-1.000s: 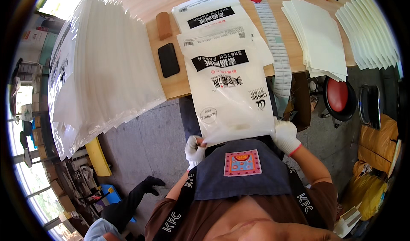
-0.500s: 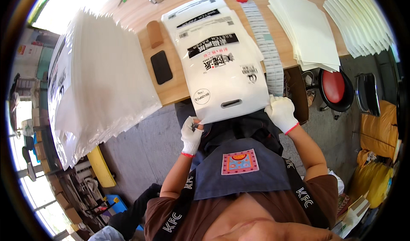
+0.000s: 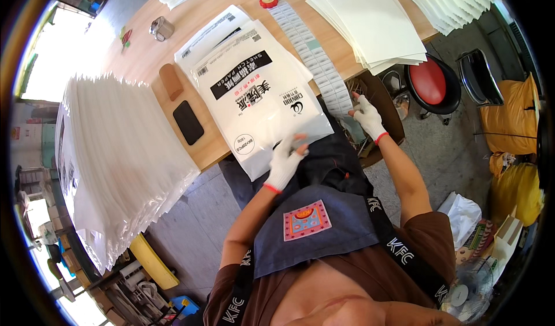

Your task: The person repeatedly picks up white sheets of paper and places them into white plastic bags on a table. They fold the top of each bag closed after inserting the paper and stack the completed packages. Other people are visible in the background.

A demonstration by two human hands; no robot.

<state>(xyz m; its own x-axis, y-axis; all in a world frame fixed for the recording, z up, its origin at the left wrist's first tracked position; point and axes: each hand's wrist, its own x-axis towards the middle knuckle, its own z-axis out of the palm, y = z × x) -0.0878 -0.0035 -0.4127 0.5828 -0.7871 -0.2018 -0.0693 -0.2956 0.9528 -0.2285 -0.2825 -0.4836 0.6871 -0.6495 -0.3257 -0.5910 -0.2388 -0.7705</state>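
Note:
A white plastic bag of sketch paper [image 3: 263, 121] with black print lies on the table, its near end hanging over the edge toward my lap. It rests on another such bag [image 3: 193, 47]. My left hand [image 3: 283, 165], in a white glove with bare fingertips, is over the bag's near edge, fingers apart and slightly blurred. My right hand [image 3: 369, 119], gloved alike, is at the near end of a long strip of printed labels [image 3: 315, 60], thumb and forefinger apart. Whether a fingertip touches the strip I cannot tell. A red round weight [image 3: 268, 2] sits on the strip.
Left of the bag are a black phone [image 3: 188, 122], a brown block [image 3: 171, 82] and a metal cup [image 3: 161, 29]. A tall stack of clear bags [image 3: 121, 158] stands at the left. White sheets [image 3: 367, 19] lie right. Below are a cardboard box [image 3: 388, 103] and red-seated stool [image 3: 428, 78].
Both hands have let go of the bag's near corners. My left hand has moved right across its edge; my right has gone up to the label strip's end. The view has turned.

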